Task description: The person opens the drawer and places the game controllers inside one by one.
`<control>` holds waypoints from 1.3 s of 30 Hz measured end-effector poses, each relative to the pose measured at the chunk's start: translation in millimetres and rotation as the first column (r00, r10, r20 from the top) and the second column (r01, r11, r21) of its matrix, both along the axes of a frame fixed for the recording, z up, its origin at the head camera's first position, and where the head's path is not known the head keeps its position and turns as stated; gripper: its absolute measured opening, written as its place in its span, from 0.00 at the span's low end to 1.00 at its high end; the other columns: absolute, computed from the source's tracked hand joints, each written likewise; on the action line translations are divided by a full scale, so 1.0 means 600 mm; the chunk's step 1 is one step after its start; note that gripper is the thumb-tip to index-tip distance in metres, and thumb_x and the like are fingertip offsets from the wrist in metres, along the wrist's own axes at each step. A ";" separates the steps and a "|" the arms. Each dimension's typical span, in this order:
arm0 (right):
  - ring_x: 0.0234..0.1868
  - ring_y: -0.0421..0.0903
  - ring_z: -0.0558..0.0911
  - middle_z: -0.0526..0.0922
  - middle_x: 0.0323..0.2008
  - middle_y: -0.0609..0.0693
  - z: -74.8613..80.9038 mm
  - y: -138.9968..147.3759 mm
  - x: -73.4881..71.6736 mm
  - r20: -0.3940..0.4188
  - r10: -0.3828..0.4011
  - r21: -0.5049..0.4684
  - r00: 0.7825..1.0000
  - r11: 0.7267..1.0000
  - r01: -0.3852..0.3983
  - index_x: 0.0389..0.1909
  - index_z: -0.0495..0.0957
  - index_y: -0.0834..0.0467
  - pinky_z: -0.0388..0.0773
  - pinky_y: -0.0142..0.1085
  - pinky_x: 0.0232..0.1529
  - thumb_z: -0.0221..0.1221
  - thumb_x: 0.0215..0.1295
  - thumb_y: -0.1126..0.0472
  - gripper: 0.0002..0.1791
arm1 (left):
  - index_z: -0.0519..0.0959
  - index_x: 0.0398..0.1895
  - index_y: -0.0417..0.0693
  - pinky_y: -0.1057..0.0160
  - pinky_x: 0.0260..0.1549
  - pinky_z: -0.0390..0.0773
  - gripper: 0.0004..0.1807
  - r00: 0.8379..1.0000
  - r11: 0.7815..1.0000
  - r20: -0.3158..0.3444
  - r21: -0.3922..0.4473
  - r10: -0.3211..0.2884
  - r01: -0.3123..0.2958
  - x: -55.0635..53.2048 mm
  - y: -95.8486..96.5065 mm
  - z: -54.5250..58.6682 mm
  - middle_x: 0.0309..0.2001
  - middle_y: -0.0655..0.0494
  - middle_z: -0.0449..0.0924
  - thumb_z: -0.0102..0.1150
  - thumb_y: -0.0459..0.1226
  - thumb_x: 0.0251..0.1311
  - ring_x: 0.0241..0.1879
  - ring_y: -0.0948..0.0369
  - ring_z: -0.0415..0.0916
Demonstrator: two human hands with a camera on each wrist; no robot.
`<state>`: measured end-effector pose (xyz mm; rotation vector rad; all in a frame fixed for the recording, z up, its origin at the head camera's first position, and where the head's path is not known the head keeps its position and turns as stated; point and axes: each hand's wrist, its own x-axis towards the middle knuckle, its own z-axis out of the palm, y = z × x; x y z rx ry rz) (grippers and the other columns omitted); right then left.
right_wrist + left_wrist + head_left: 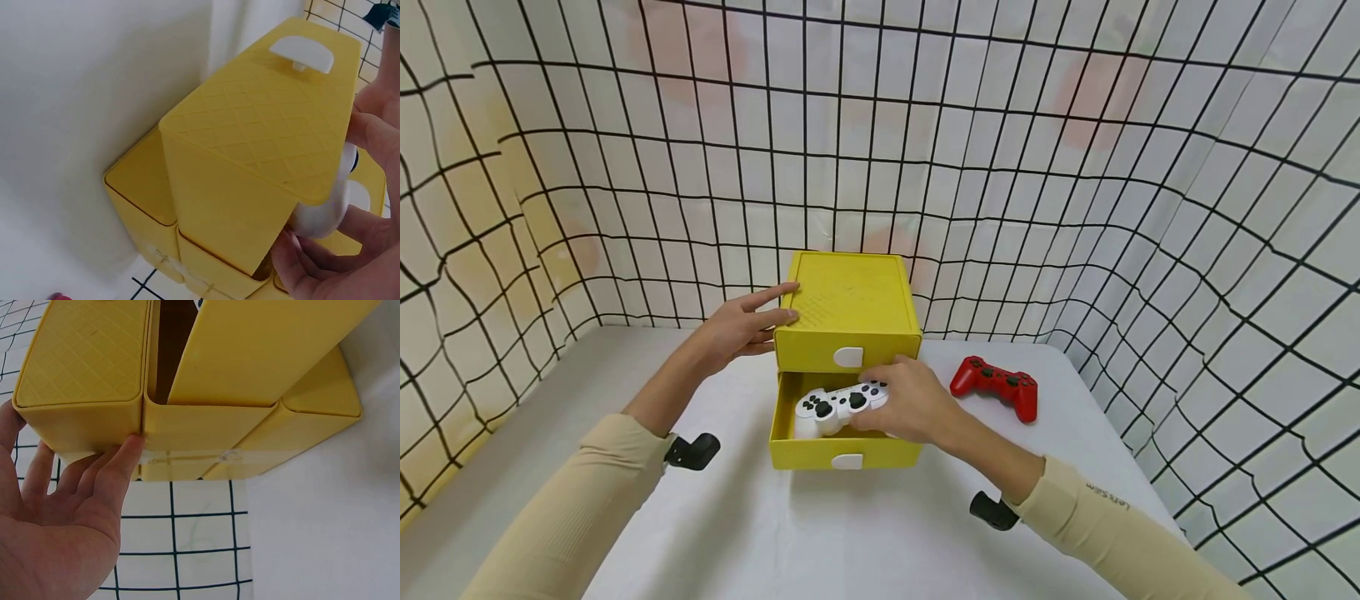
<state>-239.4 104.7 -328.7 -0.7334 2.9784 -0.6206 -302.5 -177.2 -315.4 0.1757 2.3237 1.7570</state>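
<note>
A yellow drawer unit [857, 292] with white pull tabs stands on the table. Its middle drawer [883, 454] is pulled out, while the top and bottom ones are closed. Inside that drawer a white game controller [831, 408] lies tilted, its right end covered by my right hand [917, 404], which grips it between thumb and fingers. The right wrist view shows a white grip [322, 215] of the controller at the drawer's rim. My left hand [733, 333] rests against the unit's left side, fingers spread and fairly straight, with fingertips at the top edge.
To the right of the drawers lies a red game controller [996, 385] on the white table [850, 542]. Black grid netting [880, 192] over white sheets surrounds the table at the back and sides.
</note>
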 end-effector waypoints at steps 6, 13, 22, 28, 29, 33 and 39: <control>0.41 0.43 0.74 0.83 0.37 0.41 -0.008 0.001 -0.003 0.048 0.004 0.007 0.999 1.000 -0.005 0.47 0.86 0.49 0.72 0.35 0.39 0.72 0.52 0.43 0.23 | 0.62 0.77 0.75 0.65 0.50 0.83 0.39 1.000 1.000 0.004 0.006 0.005 -0.005 0.001 0.000 0.000 0.69 0.50 0.73 0.66 0.56 0.64 0.62 0.52 0.79; 0.39 0.42 0.75 0.83 0.34 0.40 -0.011 0.003 -0.003 0.039 0.020 0.020 0.999 1.000 -0.021 0.43 0.86 0.48 0.73 0.35 0.38 0.71 0.53 0.41 0.20 | 0.62 0.77 0.75 0.67 0.47 0.84 0.39 1.000 1.000 -0.001 0.017 -0.002 0.002 0.002 -0.001 0.000 0.68 0.49 0.74 0.65 0.55 0.64 0.60 0.54 0.80; 0.39 0.43 0.75 0.83 0.35 0.42 -0.013 0.010 -0.004 0.024 -0.006 0.043 1.000 0.999 0.005 0.42 0.85 0.50 0.73 0.34 0.36 0.72 0.52 0.42 0.21 | 0.62 0.77 0.75 0.68 0.46 0.84 0.39 1.000 1.000 0.000 0.013 0.003 -0.003 0.002 -0.001 0.001 0.68 0.50 0.75 0.66 0.55 0.64 0.56 0.57 0.82; 0.39 0.43 0.74 0.84 0.36 0.41 -0.018 0.014 -0.004 0.014 0.000 0.041 1.000 0.999 -0.001 0.42 0.86 0.49 0.72 0.34 0.37 0.72 0.52 0.42 0.21 | 0.62 0.77 0.75 0.68 0.46 0.84 0.39 1.000 1.000 -0.006 0.010 0.005 -0.005 0.001 -0.001 0.000 0.67 0.49 0.75 0.66 0.55 0.64 0.56 0.57 0.82; 0.39 0.43 0.74 0.84 0.35 0.41 -0.019 0.014 -0.004 0.012 0.001 0.038 1.000 0.999 -0.002 0.42 0.86 0.49 0.72 0.34 0.37 0.72 0.52 0.42 0.21 | 0.62 0.77 0.75 0.68 0.46 0.84 0.39 1.000 1.000 -0.005 0.010 0.004 -0.004 0.002 -0.001 -0.001 0.68 0.49 0.75 0.66 0.55 0.64 0.57 0.56 0.81; 0.39 0.43 0.74 0.84 0.34 0.40 -0.022 0.016 -0.003 -0.012 0.017 0.032 1.000 0.999 -0.017 0.41 0.86 0.49 0.71 0.35 0.38 0.73 0.52 0.42 0.20 | 0.62 0.77 0.75 0.66 0.49 0.84 0.39 1.000 1.000 -0.005 0.014 -0.002 0.002 0.001 -0.001 0.000 0.69 0.49 0.73 0.66 0.55 0.64 0.60 0.54 0.80; 0.37 0.41 0.75 0.84 0.34 0.40 -0.028 0.018 -0.004 -0.053 0.046 0.031 0.998 0.999 -0.044 0.40 0.86 0.48 0.70 0.35 0.39 0.73 0.52 0.41 0.20 | 0.61 0.77 0.74 0.65 0.50 0.84 0.39 1.000 1.000 -0.003 0.015 -0.007 0.007 0.002 -0.001 0.000 0.69 0.49 0.74 0.65 0.55 0.65 0.60 0.53 0.80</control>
